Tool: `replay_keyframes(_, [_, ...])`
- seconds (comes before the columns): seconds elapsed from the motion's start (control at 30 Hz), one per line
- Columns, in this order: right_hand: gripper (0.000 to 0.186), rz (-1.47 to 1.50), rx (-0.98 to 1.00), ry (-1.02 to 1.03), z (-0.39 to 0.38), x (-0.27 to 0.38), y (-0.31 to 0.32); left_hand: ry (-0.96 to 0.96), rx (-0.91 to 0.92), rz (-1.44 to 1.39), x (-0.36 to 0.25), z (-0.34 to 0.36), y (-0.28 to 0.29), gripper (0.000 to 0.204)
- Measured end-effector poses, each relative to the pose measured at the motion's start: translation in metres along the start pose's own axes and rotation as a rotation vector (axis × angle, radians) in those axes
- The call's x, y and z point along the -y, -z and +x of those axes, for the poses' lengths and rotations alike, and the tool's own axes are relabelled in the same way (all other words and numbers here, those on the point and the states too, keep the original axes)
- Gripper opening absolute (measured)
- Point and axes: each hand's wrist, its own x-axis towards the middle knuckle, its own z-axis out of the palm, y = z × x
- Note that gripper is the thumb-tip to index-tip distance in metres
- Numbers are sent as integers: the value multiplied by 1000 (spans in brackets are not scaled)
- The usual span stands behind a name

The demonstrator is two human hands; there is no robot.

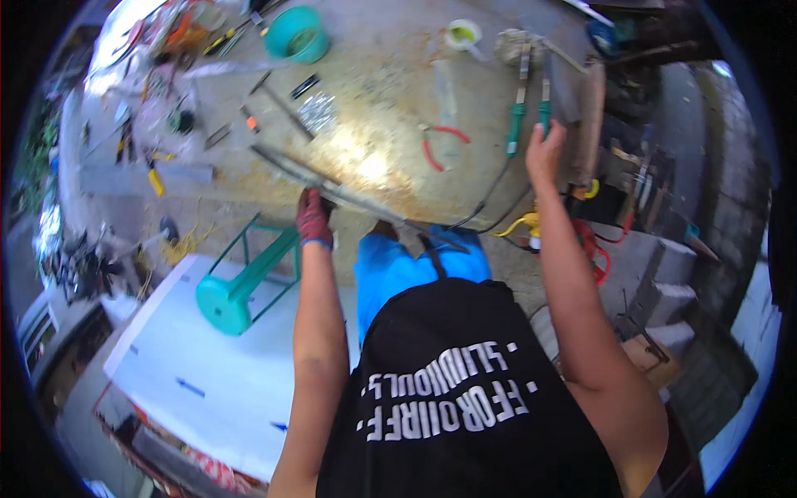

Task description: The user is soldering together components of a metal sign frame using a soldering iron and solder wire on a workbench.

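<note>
Red-gloved left hand (313, 220) grips the long gray strip (357, 200), slanting across the near edge of the tabletop (374, 91); looks light, fairly stiff but awkwardly long, so likely best held near mid-length. Farther right, one green-handled soldering iron (515, 124) lies just beside a second iron (545, 109), whose handle the right hand (545, 151) grasps: probably light, metal end possibly hot, handle-only hold.

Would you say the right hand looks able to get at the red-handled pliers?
Probably yes: the red-handled pliers lie uncovered on the table, left of the right hand, with only one green-handled tool between. It might first need to leave the second green-handled tool it touches.
</note>
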Motion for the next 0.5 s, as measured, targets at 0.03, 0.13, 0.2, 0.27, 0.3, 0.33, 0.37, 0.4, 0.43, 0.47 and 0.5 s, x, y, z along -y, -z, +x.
replay_keyframes(0.03, [41,-94,-18,16,4,-14,-1,-14,-23,57,-3,-1,-10,48])
replay_keyframes(0.13, [43,-79,1,-37,8,-24,-7,47,-41,12,5,5,-7,49])
replay_keyframes(0.2, [44,-80,50,-29,9,-23,-8,55,-103,13,0,-1,-11,47])
replay_keyframes(0.27, [44,-81,82,-38,10,-23,-8,64,-120,24,-5,-6,-10,49])
replay_keyframes(0.3, [43,-93,95,-43,10,-24,-7,74,-116,27,-7,-7,-11,51])
replay_keyframes(0.33, [43,-94,98,-48,10,-24,-6,77,-117,32,-9,-8,-12,51])
replay_keyframes(0.37, [43,-83,80,-58,10,-25,-5,78,-116,40,-11,-9,-14,50])
replay_keyframes(0.4, [42,-69,66,-66,10,-19,-4,78,-119,48,-11,-9,-12,50])
replay_keyframes(0.43, [42,-69,69,-68,10,-13,-1,79,-122,50,-10,-8,-10,50])
replay_keyframes(0.47, [41,-48,27,-103,9,-8,3,80,-121,42,-10,-7,-9,49])
replay_keyframes(0.5, [40,-27,-14,-136,8,4,8,81,-122,32,-9,-7,-6,48])
